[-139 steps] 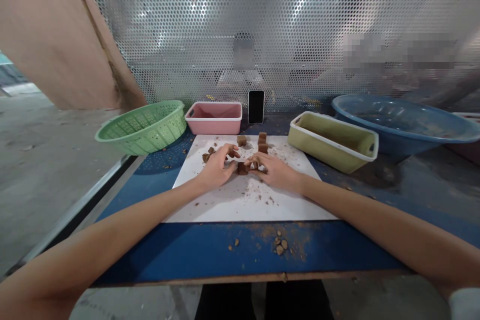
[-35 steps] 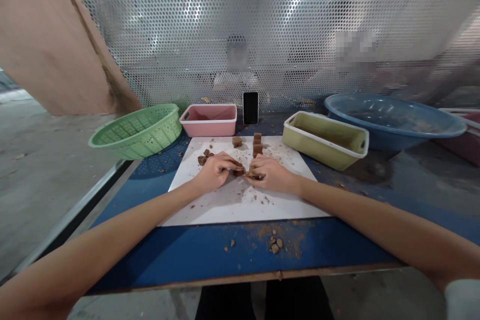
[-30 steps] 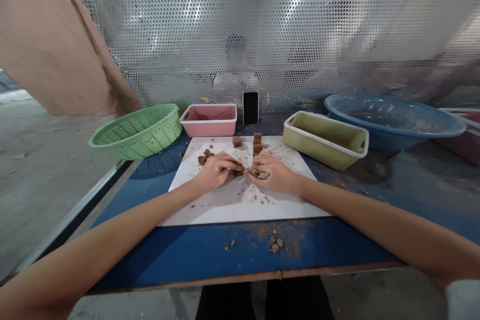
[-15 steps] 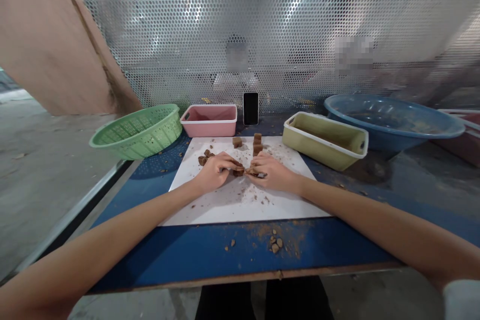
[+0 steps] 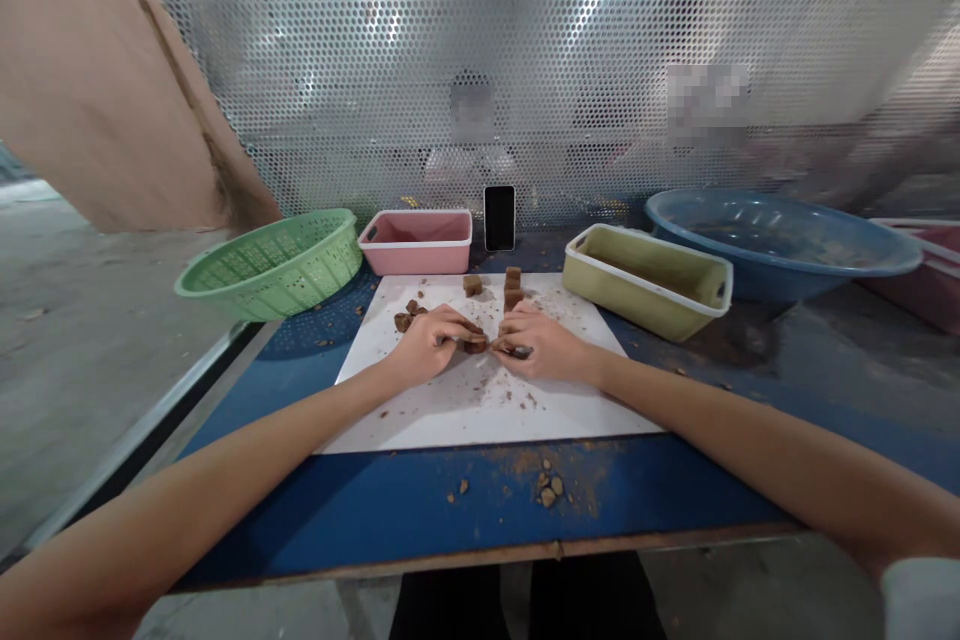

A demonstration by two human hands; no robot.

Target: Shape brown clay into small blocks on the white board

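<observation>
Over a white sheet (image 5: 435,420) scattered with crumbs, my left hand (image 5: 427,345) has its fingers closed on a brown clay-like lump (image 5: 475,346). Close to the lump's right side, my right hand (image 5: 541,344) is pinched. What its fingers hold is too small and dark to make out. Beyond the hands are a brown block (image 5: 472,285) and a short row of brown blocks (image 5: 513,278), partly hidden behind my right hand. Several rough brown chunks (image 5: 405,320) lie left of my left hand.
A green basket (image 5: 277,265), a pink bin (image 5: 420,258), an upright phone (image 5: 499,218), an olive bin (image 5: 645,290) and a blue basin (image 5: 780,255) line the back. Small stones (image 5: 550,495) lie near the table's front edge. Behind stands a perforated metal panel (image 5: 540,50).
The right hand's fingers have shifted slightly beside the lump. The left hand keeps its hold, and the blocks stay put.
</observation>
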